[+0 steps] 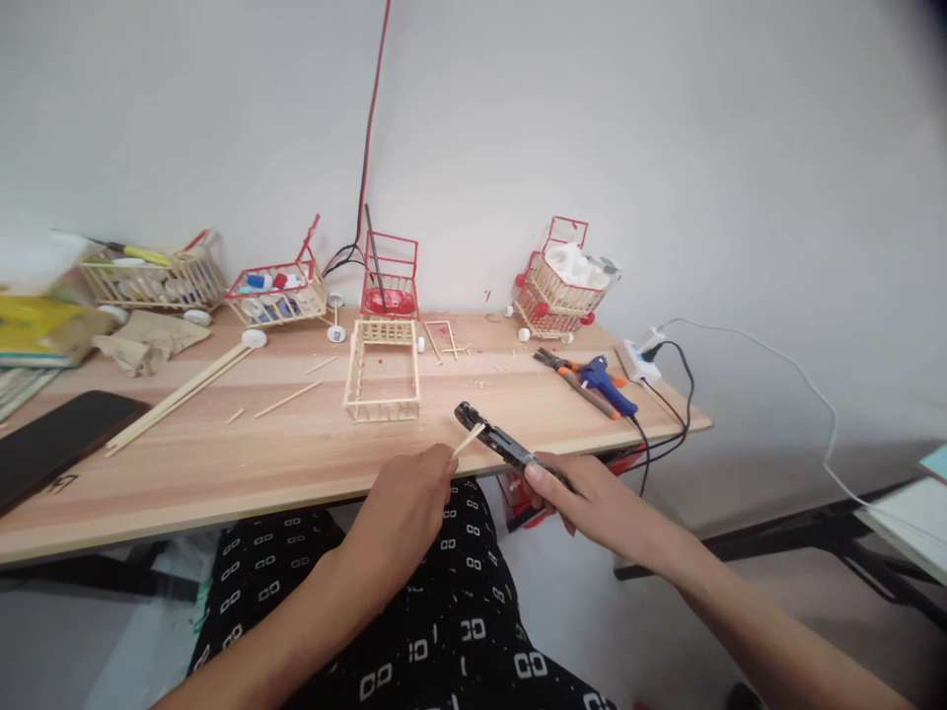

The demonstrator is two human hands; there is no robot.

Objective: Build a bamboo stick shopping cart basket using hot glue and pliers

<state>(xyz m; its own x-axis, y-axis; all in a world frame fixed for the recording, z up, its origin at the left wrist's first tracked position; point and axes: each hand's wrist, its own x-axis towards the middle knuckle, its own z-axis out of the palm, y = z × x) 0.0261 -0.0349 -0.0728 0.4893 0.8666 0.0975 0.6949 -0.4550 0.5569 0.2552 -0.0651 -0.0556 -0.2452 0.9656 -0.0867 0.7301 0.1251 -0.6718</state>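
My left hand [414, 493] is closed around a thin wooden stick [468, 440] near the table's front edge. The stick's far end touches the head of a black hand tool [499, 444] that looks like a cutter or crimper. Its handles are gripped by my right hand [566, 488], thumb on top. Whether the jaws are closed on the stick I cannot tell. Just beyond, an open basket frame of wooden sticks [383, 409] stands on the table.
Pliers [584, 390] and a blue glue gun [611, 387] lie at right by a power strip [637, 361]. Miniature carts [277, 296] line the wall, one loaded cart [558, 296] at right. Loose sticks [178, 399] and a phone [66, 439] are left.
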